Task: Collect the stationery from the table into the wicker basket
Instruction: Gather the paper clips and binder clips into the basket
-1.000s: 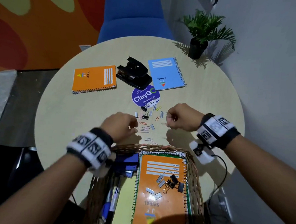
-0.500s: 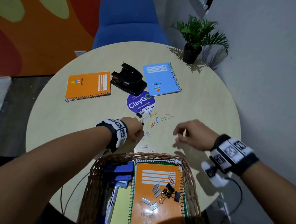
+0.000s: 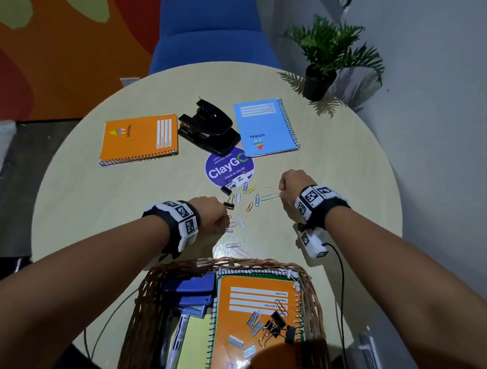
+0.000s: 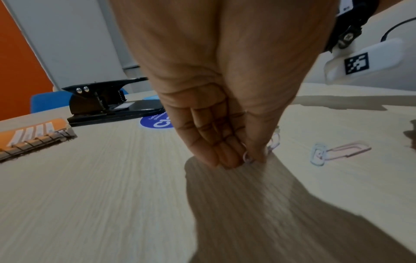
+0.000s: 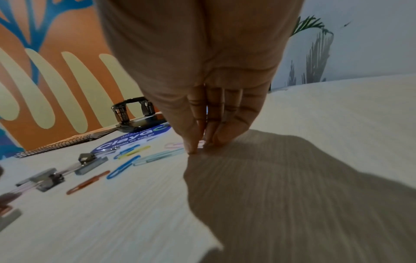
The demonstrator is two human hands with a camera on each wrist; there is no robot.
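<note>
Paper clips of coloured wire (image 3: 256,199) lie scattered between my hands on the worktop (image 3: 97,209); left hand (image 3: 210,214) pinches a pink one, right hand (image 3: 291,186) pinches another, wicker basket (image 3: 147,308) behind both.
</note>
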